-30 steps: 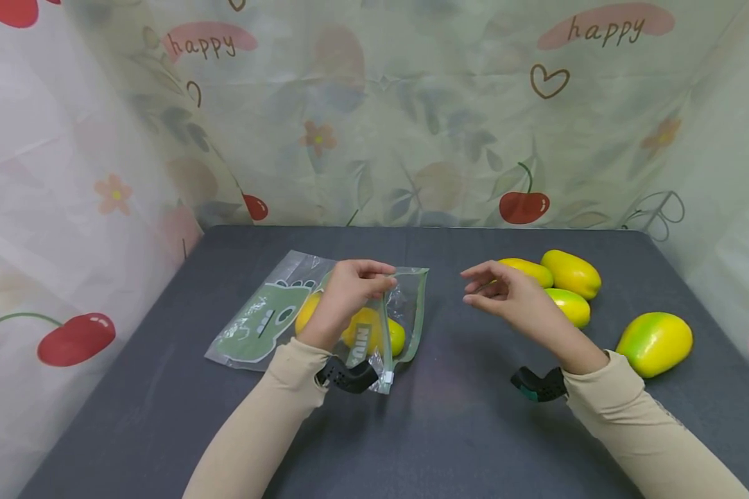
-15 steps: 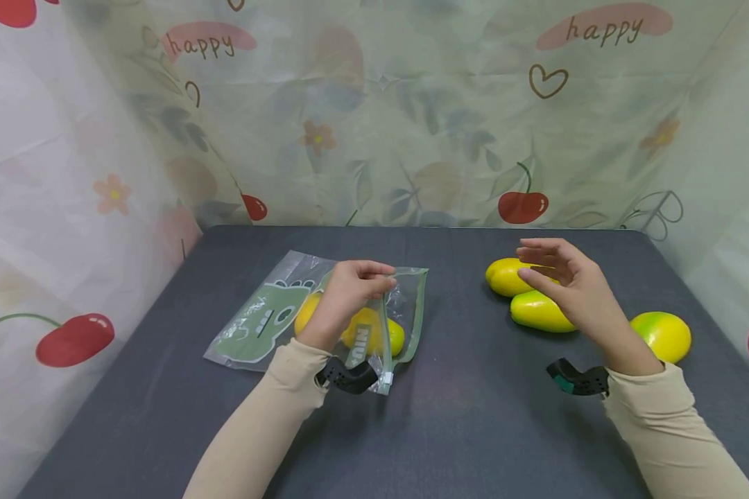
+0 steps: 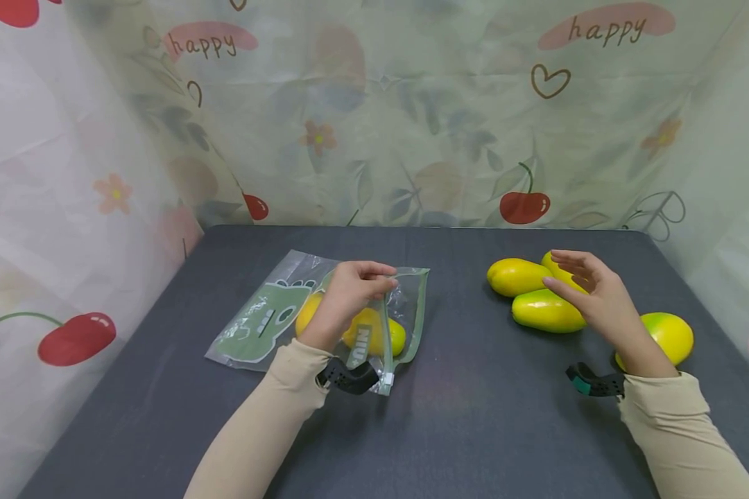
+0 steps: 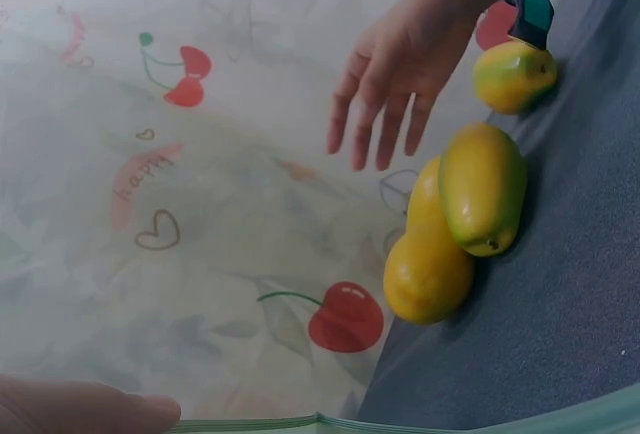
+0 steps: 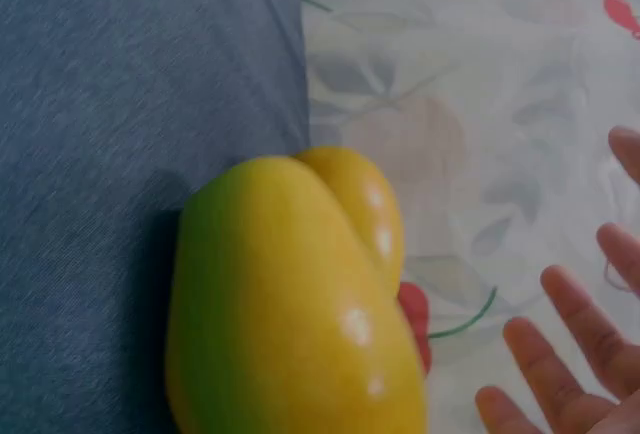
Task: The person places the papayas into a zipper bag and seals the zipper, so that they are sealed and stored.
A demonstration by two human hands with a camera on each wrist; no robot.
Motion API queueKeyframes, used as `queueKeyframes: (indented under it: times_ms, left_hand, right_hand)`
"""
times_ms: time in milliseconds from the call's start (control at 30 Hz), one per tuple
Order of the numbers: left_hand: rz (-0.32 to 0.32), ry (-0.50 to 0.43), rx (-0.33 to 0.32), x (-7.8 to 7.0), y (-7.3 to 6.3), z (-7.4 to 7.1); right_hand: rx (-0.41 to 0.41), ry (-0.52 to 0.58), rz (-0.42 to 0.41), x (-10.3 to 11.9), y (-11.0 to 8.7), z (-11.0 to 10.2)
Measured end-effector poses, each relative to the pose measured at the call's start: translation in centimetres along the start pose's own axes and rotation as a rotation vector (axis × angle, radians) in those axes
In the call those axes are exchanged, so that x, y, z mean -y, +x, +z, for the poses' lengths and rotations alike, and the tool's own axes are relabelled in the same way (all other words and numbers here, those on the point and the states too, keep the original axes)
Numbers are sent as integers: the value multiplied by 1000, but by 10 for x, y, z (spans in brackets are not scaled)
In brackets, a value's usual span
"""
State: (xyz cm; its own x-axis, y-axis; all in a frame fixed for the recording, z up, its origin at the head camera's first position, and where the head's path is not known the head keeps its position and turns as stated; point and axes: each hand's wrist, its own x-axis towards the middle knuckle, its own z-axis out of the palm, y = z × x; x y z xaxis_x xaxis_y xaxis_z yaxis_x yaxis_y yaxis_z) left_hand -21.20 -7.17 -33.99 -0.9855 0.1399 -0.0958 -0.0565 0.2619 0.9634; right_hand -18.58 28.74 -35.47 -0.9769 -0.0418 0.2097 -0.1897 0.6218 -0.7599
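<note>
My left hand (image 3: 343, 301) pinches the upper edge of a clear zip bag (image 3: 265, 322) with a green cartoon print and green border, near its mouth. Yellow mangoes (image 3: 397, 338) show through the plastic. My right hand (image 3: 608, 305) hovers with nothing in it, fingers spread and slightly bent, above a cluster of three mangoes on the right. They are a yellow mango (image 3: 514, 277), a yellow-green mango (image 3: 546, 312) in front of it, and a partly covered mango (image 3: 555, 263) behind. In the right wrist view, a mango (image 5: 290, 304) lies below the fingers (image 5: 575, 324), apart from them.
Another yellow-green mango (image 3: 673, 336) lies by my right wrist, partly behind the forearm. A dark cloth-covered table (image 3: 462, 430) carries everything. Printed curtains (image 3: 387, 125) enclose its back and sides. A slider (image 3: 387, 378) sits at the bag's near end.
My right hand has moved right, away from the bag side, over the mango cluster, uncovering the left mangoes. My left hand and the bag have stayed put.
</note>
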Motion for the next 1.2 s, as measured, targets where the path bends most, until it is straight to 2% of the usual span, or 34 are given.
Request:
queueKeyframes:
  times_ms: [233, 433, 833, 1200]
  left_hand:
    - [-2, -2, 6, -1, -1, -1]
    - [-11, 1, 3, -1, 0, -1]
    - [-11, -2, 9, -2, -2, 0]
    - [-17, -7, 9, 1, -1, -1]
  right_hand:
    - [92, -31, 128, -12, 2, -2]
    - [160, -78, 177, -20, 5, -2]
    - [211, -173, 172, -33, 1, 7]
    - [252, -220, 120, -31, -8, 17]
